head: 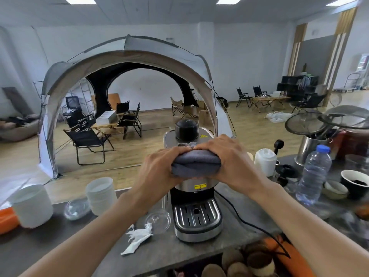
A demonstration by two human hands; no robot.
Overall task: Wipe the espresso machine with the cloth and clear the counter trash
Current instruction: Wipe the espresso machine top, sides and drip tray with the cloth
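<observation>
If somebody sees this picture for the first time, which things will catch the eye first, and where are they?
First the two hands, left and right, pressing a folded grey cloth onto the espresso machine at the centre of the counter. Next, the crumpled white paper lying just left of the machine's base. Behind, a large dome tent fills the room's left half.

My two hands and the folded cloth [196, 163] hide the espresso machine's [196, 214] upper front from me. Its yellow label [200, 186] is too small to read. At the counter's [175, 254] right edge, things blur; the orange object [8, 219] is cropped left.
</observation>
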